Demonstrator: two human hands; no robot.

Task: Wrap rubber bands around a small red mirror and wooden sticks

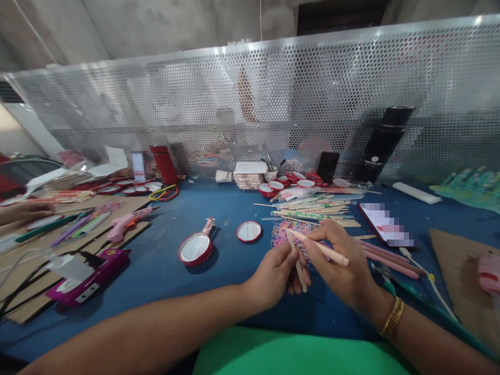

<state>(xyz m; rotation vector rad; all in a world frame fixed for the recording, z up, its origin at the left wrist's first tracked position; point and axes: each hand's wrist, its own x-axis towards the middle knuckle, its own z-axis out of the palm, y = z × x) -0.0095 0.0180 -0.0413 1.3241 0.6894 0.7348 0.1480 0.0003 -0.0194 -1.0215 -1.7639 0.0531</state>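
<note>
My left hand [275, 273] pinches a thin, pale wooden stick [300, 271] that slants down between thumb and fingers. In my right hand [344, 260] is a thicker, light wooden rod [326, 251], gripped like a pen. Its tip meets or comes very close to the thin stick's upper end; I cannot tell if they touch. Behind both hands lies a heap of small, colourful rubber bands [279, 232]. To the left on the blue table are a red-rimmed round disc [249, 232] and a similar disc with a short handle [196, 248].
Wrapped sticks [312, 211] and red-rimmed discs [275, 185] lie farther back. At right are a phone [385, 224], pink rods [390, 262], pliers [390, 281] and a black flask [386, 146]. Leftward sit a pink glue gun [127, 224], a purple power strip [89, 278] and another person's hand [29, 211].
</note>
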